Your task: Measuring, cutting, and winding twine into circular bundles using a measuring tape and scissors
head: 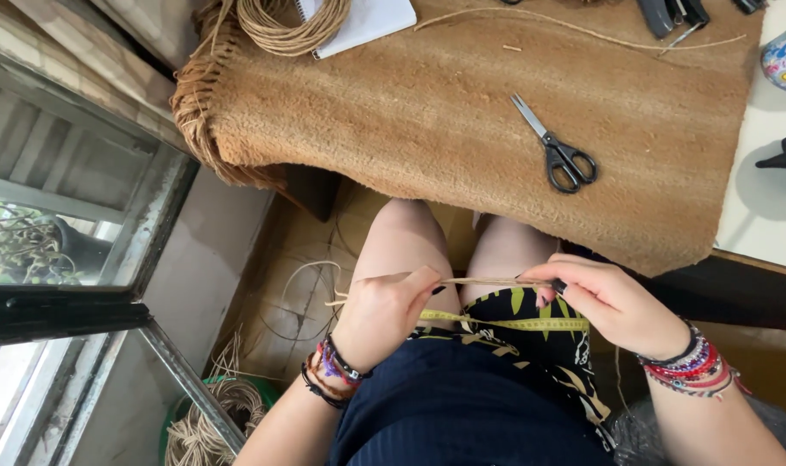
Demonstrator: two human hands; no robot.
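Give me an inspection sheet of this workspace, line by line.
Surface: brown woven mat draped over the table edge.
Job's things: jute cord stretched between both hands; yellow tape measure across the lap.
Clutter: scissors, notebook, cord coil, stapler.
Grippers: left hand and right hand each pinch the cord.
Cables: nothing seen.
Surroundings: window at the left; basket of fibre on the floor.
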